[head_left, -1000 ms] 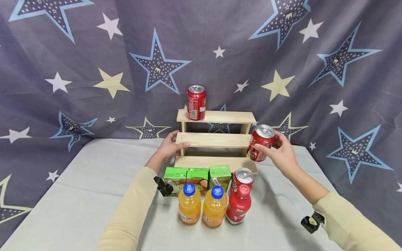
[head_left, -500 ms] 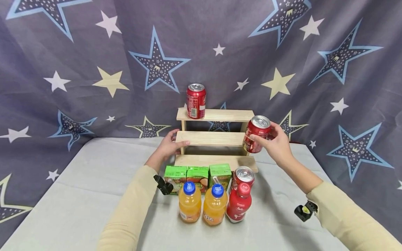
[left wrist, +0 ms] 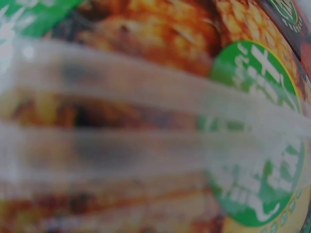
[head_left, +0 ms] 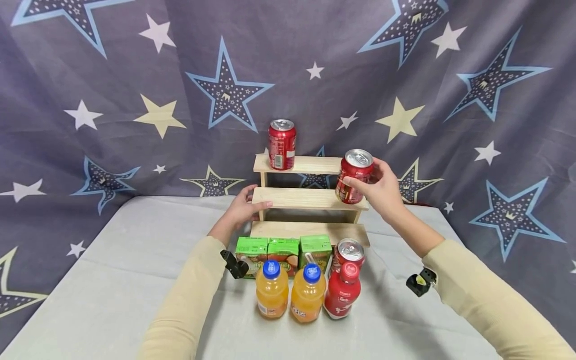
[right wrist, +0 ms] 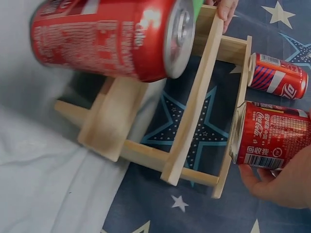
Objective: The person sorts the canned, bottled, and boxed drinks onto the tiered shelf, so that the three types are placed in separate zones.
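My right hand (head_left: 382,192) grips a red Coca-Cola can (head_left: 354,177) in the air by the right end of the three-tier wooden shelf (head_left: 310,199). In the right wrist view that can (right wrist: 272,136) is upright near the top tier; I cannot tell whether it touches. My left hand (head_left: 240,210) holds the left end of the middle tier, thumb on top, other fingers partly hidden behind. A second cola can (head_left: 282,145) stands on the top tier at the left. The left wrist view is filled by a juice box (left wrist: 146,204) with a wrapped straw.
Before the shelf stand several green juice boxes (head_left: 252,250) and another cola can (head_left: 348,252). Two orange-drink bottles (head_left: 272,295) with blue caps and a red bottle (head_left: 343,295) are in front of them. A star-patterned curtain (head_left: 135,125) hangs close behind the shelf.
My right hand has carried the cola can up and to the left, from beside the shelf to near its top tier. The left hand has stayed on the middle tier.
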{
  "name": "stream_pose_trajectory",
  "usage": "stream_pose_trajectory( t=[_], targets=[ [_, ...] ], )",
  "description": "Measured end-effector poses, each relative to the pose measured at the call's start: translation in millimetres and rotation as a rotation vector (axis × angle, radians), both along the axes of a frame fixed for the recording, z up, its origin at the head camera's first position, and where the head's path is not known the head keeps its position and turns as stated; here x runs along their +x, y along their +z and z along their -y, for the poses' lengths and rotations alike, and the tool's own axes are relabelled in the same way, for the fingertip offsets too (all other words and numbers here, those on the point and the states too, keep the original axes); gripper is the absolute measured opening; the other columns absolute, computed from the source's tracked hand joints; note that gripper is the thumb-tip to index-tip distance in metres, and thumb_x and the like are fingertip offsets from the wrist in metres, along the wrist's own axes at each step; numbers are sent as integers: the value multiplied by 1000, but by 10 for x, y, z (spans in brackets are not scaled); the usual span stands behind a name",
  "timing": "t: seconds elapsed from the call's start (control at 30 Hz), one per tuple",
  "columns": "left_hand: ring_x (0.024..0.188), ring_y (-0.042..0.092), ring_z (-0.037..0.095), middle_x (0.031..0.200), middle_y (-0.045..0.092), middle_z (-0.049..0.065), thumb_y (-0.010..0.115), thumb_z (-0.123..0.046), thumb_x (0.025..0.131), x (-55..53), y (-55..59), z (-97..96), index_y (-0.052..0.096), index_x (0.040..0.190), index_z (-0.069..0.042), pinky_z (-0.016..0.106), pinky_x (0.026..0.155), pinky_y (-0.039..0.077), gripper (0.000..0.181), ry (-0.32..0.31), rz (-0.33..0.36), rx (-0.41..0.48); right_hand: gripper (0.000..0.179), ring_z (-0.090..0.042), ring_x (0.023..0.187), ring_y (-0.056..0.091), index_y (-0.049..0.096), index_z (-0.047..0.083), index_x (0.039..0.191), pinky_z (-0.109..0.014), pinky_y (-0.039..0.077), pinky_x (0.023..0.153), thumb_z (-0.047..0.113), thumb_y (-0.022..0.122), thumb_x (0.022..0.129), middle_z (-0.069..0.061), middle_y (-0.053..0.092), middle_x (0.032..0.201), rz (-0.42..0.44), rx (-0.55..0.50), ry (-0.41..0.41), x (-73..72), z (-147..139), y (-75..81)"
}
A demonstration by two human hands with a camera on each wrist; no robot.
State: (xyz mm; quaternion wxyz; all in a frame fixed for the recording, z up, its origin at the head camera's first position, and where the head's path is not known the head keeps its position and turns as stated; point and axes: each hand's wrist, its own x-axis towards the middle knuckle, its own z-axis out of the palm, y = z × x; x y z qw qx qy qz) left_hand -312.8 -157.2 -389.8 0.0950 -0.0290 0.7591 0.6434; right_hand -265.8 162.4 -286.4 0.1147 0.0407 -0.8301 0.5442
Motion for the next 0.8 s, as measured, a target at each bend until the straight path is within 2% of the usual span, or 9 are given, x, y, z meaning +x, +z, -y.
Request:
stream_pose_trajectory(
  t=[0.23, 0.43, 0.8],
  targets=[
    [122, 48, 40, 145, 33, 20, 71, -18, 84, 3, -14, 7, 15, 150, -17, 53, 92, 48, 87, 0, -3, 0, 83, -26, 122, 50, 33, 5, 141, -41, 43, 104, 32, 77, 77, -15, 51, 133, -7, -21, 7, -115, 131, 49],
    [122, 48, 39, 145, 32, 20, 71, -18, 84, 0, -9, -2, 15, 150, -17, 54, 93, 47, 87, -2, -1, 5, 83, -26, 119, 51, 34, 6, 141, -42, 43, 103, 32, 78, 76, -15, 50, 132, 8, -45, -11, -173, 219, 82],
    [123, 47, 40, 147, 31, 20, 70, -18, 84, 3, -7, -3, 14, 150, -18, 54, 94, 46, 86, -3, 0, 0, 82, -24, 120, 49, 36, 7, 140, -39, 42, 104, 33, 79, 75, -14, 51, 132, -13, -62, -14, -269, 387, 130]
  ],
)
